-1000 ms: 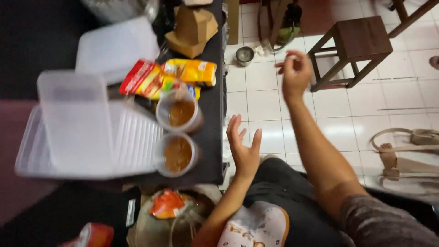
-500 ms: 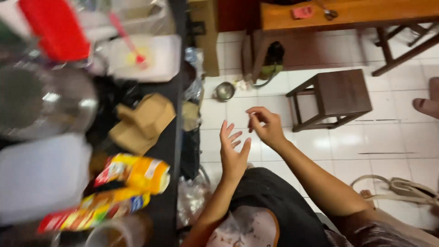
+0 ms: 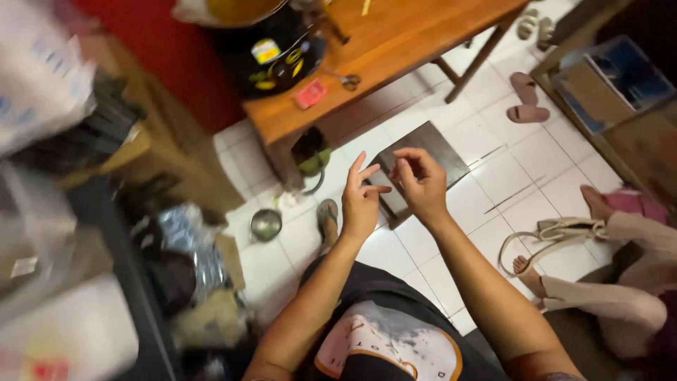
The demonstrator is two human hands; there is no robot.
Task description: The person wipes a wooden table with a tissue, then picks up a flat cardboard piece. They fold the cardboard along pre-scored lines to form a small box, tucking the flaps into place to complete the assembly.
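My left hand (image 3: 361, 203), fingers spread and empty, meets my right hand (image 3: 422, 182), fingertips pinched with nothing visible between them, above the dark stool (image 3: 430, 144); I judge fingers are being rubbed clean.

Both bare forearms are raised from the near edge of the view, and the hands are brought close together at mid-scene. The left hand (image 3: 361, 204) is held upright with the palm turned to the right; its fingers are spread and pointed far, the thumb stretched towards the other hand. The right hand (image 3: 422, 182) is held just to the right, slightly farther, with its fingers curled inward and pinched near the left fingertips. Nothing is seen gripped in either hand.
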